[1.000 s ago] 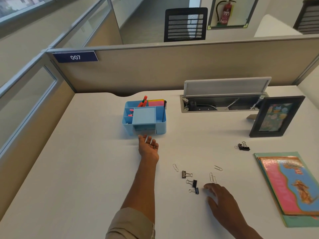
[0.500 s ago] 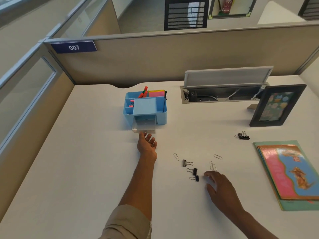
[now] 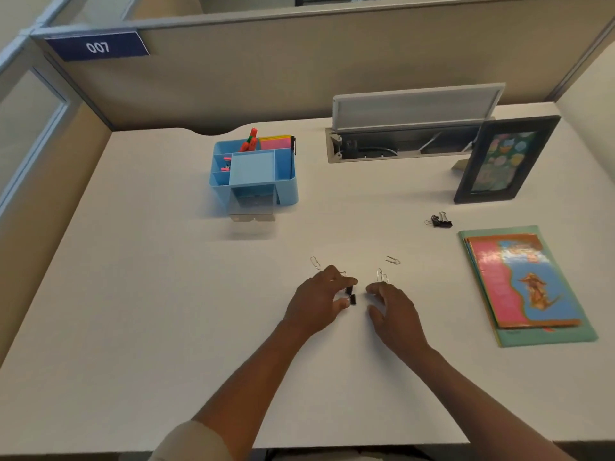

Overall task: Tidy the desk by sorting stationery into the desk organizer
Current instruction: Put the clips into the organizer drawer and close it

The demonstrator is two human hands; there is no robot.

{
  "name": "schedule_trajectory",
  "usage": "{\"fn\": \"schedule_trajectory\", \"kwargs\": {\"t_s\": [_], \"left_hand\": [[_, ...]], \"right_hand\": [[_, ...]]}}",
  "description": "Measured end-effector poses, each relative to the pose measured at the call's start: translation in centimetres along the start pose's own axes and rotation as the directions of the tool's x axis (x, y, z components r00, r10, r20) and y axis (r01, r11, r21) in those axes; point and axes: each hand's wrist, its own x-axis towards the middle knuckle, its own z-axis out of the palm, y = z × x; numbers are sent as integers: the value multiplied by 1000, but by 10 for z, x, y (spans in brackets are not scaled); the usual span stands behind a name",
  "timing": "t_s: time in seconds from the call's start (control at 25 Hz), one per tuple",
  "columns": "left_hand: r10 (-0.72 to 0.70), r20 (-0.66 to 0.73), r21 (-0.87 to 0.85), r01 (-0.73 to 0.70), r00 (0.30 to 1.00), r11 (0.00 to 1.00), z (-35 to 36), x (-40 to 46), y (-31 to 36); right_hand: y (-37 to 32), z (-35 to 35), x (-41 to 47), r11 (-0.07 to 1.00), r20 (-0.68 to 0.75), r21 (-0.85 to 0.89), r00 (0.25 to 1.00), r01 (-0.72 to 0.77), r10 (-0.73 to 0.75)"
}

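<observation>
Since a second ago left hand (image 3: 317, 299) left the blue organizer (image 3: 253, 171), now pinching small black binder clips (image 3: 350, 294) mid-counter (image 3: 133, 294); right hand (image 3: 391, 311), at their 3 o'clock, is loosely open.

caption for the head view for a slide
Both hands close on binder clips near the open-drawered blue organizer.

white desk (image 3: 133, 294) | beige partition (image 3: 299, 68) behind | blue "007" plate (image 3: 97, 46) | glass side panel (image 3: 26, 121)
</observation>
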Motion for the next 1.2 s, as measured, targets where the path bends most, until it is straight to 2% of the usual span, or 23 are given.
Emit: {"fn": "schedule_trajectory", "kwargs": {"t_s": [0.28, 0.52, 0.76, 1.2], "left_hand": [[77, -7, 264, -73, 997, 962, 9, 19, -6], [131, -36, 324, -113, 991, 939, 2, 22, -2], [104, -56, 385, -74, 993, 920, 4, 19, -5], [89, -24, 355, -75, 996, 932, 9, 26, -3]], "right_hand": [[3, -2, -4, 1000, 4, 10, 1000, 24, -24], [5, -5, -3, 1000, 17, 27, 1000, 14, -14], [6, -5, 2, 999, 40, 41, 999, 7, -8], [-3, -1, 9, 1000, 32, -1, 999, 17, -16]]}}
